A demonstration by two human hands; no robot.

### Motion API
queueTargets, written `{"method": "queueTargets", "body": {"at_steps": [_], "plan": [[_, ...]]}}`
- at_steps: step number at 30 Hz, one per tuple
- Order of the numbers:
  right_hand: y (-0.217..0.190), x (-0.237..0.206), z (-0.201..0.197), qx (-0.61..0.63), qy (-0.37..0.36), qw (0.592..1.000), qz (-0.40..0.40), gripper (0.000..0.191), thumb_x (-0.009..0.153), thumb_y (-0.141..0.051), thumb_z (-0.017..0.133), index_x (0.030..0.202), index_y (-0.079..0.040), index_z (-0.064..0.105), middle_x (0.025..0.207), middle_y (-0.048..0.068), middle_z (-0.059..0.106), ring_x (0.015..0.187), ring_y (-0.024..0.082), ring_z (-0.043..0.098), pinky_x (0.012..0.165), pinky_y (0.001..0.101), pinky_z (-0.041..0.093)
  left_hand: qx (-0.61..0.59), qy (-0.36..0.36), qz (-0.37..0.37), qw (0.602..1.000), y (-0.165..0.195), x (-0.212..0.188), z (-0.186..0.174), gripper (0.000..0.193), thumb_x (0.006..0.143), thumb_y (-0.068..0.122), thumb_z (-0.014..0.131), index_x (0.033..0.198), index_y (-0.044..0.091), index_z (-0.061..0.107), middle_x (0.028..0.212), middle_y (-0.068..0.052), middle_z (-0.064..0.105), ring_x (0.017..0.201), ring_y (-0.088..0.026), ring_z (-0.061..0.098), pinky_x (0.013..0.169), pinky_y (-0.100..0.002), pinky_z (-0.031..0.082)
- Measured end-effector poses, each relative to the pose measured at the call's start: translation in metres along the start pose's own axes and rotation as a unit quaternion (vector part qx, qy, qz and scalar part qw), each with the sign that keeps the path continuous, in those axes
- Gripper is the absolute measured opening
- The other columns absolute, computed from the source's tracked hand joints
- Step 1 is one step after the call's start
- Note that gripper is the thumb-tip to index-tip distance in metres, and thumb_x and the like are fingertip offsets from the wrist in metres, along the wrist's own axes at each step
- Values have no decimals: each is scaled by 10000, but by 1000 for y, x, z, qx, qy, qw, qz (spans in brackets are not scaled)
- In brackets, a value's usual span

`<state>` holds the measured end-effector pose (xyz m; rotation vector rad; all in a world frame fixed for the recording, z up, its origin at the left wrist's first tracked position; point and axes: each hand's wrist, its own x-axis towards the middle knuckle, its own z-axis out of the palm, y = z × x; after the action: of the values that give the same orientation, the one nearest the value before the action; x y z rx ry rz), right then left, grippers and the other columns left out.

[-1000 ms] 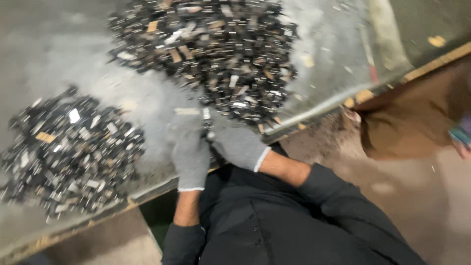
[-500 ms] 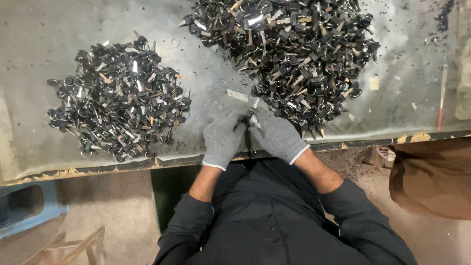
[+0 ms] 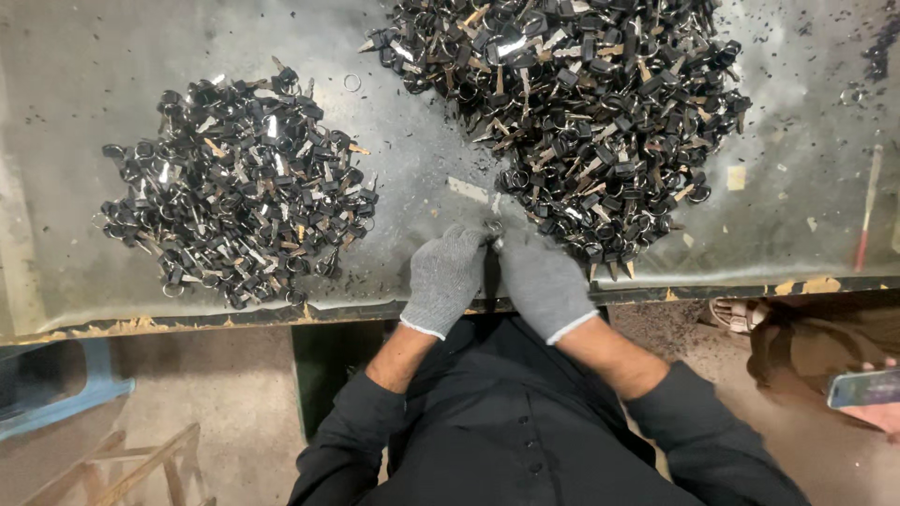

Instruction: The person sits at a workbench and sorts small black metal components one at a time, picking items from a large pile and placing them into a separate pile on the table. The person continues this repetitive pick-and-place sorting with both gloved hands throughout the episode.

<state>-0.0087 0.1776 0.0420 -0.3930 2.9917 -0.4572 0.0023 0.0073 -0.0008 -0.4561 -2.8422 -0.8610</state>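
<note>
Both my hands wear grey knit gloves and meet at the near edge of a metal table [image 3: 66,234]. My left hand [image 3: 442,278] and my right hand [image 3: 542,281] pinch one small key with a ring [image 3: 493,226] between their fingertips. A large heap of black-headed keys [image 3: 581,103] lies just beyond my right hand. A smaller heap of the same keys [image 3: 239,215] lies to the left of my left hand.
A loose ring [image 3: 352,82] lies between the heaps. A red stick [image 3: 867,220] rests at the table's right. Another person's hand holds a phone [image 3: 862,387] at lower right. A blue stool [image 3: 66,394] and a wooden frame [image 3: 122,468] stand on the floor at left.
The view has swung so the table now sits level and both heaps are in full view. My hands stay together at the table's edge, holding the small key.
</note>
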Motion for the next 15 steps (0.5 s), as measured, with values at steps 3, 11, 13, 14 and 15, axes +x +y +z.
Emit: {"method": "queueTargets", "body": {"at_steps": [3, 11, 13, 14, 15], "plan": [[0, 1, 6, 3, -119, 993, 20, 179, 1019, -159, 510, 1114, -21, 575, 902, 193, 724, 810, 368, 751, 665, 470, 613, -7, -22, -12, 1000, 0, -1, -1, 215, 884, 106, 663, 1095, 138, 694, 936, -114, 652, 750, -340, 677, 649, -455, 531], [0, 6, -5, 45, -123, 991, 12, 316, 979, -239, 576, 1180, 4, 550, 935, 219, 718, 787, 403, 737, 651, 507, 591, -25, -4, -27, 999, 6, 4, -14, 287, 850, 116, 697, 1136, 107, 697, 966, -122, 675, 745, -349, 688, 616, -456, 533], [-1, 8, -7, 72, -148, 986, 33, 338, 994, -280, 577, 1219, -32, 527, 922, 206, 726, 797, 403, 736, 676, 507, 592, -32, 25, -32, 999, 6, 3, -13, 286, 855, 130, 698, 1140, 109, 695, 952, -106, 677, 758, -344, 694, 639, -449, 548], [-1, 6, -7, 92, -175, 978, 60, 416, 994, -294, 571, 1309, -36, 485, 902, 209, 726, 783, 402, 737, 668, 497, 599, -28, 15, -24, 999, 4, 4, -13, 259, 851, 131, 697, 1109, 115, 696, 950, -108, 676, 748, -340, 693, 635, -449, 547], [0, 6, -6, 109, -209, 968, 87, 501, 993, -308, 565, 1399, -41, 443, 882, 213, 726, 770, 401, 738, 660, 486, 606, -28, 2, -22, 999, 2, 3, -12, 233, 846, 132, 696, 1079, 121, 697, 947, -110, 676, 739, -336, 693, 631, -448, 546]]}}
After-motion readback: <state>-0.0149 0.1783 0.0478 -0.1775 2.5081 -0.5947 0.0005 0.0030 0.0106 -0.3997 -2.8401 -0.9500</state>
